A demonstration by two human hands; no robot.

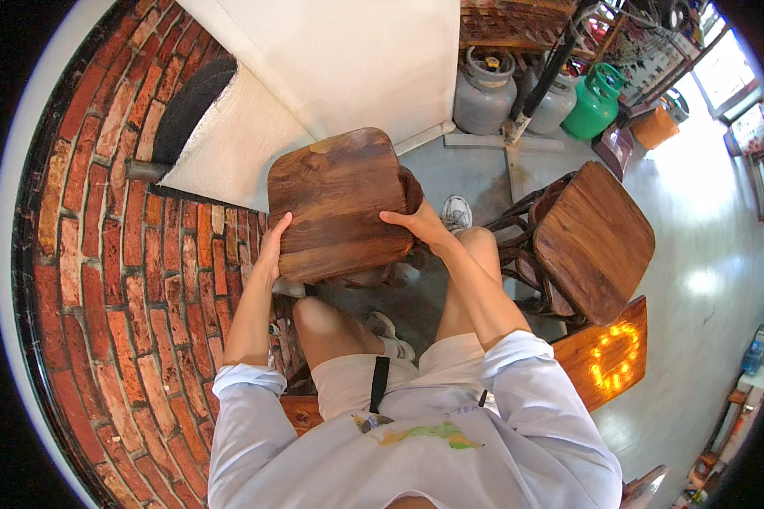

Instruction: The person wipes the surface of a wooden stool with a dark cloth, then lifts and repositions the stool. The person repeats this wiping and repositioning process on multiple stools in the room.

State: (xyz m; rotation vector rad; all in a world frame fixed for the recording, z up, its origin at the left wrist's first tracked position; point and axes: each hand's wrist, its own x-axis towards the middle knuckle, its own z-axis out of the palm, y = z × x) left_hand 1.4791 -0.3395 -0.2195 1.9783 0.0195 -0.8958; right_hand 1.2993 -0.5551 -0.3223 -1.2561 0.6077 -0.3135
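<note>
A square dark-brown wooden seat top (337,203) with rounded corners is between my hands, in front of my knees. My left hand (274,245) holds its left edge, thumb along the rim. On the opposite side my right hand (425,224) grips the right edge, with the thumb lying on the top face and the other fingers hidden below. A dark curved part shows behind the right edge; most of what is beneath the seat is hidden. To my right stands a wooden stool (595,245) with a similar seat and dark legs.
A brick wall (121,305) runs along my left. White panels (356,63) stand ahead. Grey gas cylinders (484,92) and a green gas cylinder (593,102) are at the far right, beside a dark post (541,76). Under me is a glossy wooden bench (573,375).
</note>
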